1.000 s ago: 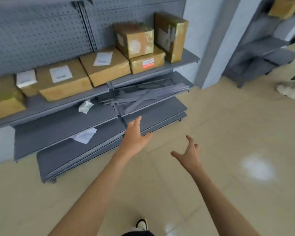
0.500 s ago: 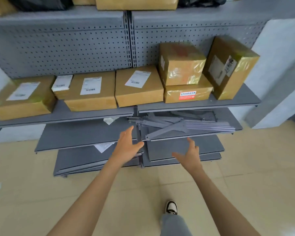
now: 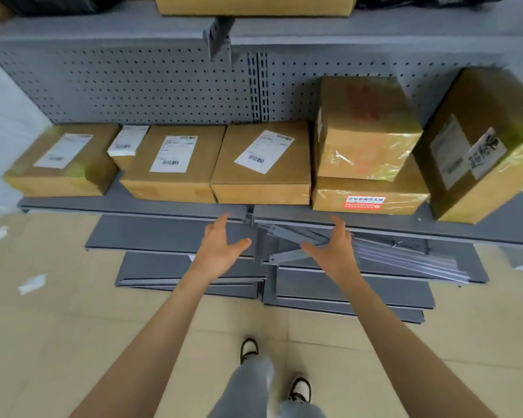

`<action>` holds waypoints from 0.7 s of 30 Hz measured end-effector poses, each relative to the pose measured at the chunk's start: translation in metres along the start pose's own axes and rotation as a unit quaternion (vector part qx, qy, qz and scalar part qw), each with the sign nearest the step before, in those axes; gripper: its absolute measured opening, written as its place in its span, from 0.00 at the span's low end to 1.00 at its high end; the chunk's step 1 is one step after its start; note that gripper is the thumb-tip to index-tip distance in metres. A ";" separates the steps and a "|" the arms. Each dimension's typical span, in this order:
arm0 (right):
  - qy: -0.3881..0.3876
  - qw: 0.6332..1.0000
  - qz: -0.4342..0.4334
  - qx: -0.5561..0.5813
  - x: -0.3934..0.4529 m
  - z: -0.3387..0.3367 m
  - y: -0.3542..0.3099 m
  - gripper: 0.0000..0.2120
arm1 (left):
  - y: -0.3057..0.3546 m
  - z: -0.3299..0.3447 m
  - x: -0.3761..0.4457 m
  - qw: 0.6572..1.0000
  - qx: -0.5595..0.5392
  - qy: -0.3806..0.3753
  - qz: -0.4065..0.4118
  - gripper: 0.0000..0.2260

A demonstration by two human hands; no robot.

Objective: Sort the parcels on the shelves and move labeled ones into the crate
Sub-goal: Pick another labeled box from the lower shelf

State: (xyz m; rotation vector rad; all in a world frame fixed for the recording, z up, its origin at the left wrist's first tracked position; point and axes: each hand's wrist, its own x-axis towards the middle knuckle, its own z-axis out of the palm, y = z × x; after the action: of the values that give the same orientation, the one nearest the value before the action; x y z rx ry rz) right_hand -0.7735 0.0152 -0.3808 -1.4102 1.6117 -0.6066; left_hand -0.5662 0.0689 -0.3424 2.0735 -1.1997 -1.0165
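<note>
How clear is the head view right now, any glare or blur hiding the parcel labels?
Head view: the flat box's label is sharp enough to show its barcode; glare shines off the film-wrapped box; the edges smear and bend, blurring the leftmost box; both hands are slightly soft.

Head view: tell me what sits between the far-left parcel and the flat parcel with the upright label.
In the head view, a small white-labelled parcel sits between the far-left parcel and the flat parcel, toward the back.
</note>
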 end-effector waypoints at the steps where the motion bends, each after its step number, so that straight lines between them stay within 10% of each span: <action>1: 0.005 1.000 -0.002 0.000 0.008 -0.002 -0.001 0.43 | 0.004 0.002 0.008 1.000 -0.002 -0.003 0.005 0.33; 14: 0.212 0.977 0.000 -0.009 0.107 -0.034 -0.048 0.31 | 0.075 0.030 0.147 0.993 0.043 -0.067 0.083 0.35; 21: 0.044 0.998 0.004 -0.047 0.115 0.017 -0.060 0.23 | 0.059 0.012 0.183 0.992 0.096 0.042 -0.065 0.34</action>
State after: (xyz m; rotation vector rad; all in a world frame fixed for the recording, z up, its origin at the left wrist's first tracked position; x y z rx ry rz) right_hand -0.7233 -0.1052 -0.3738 -1.4626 1.7329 -0.6024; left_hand -0.5451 -0.1203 -0.3679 2.3456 -1.1719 -0.8921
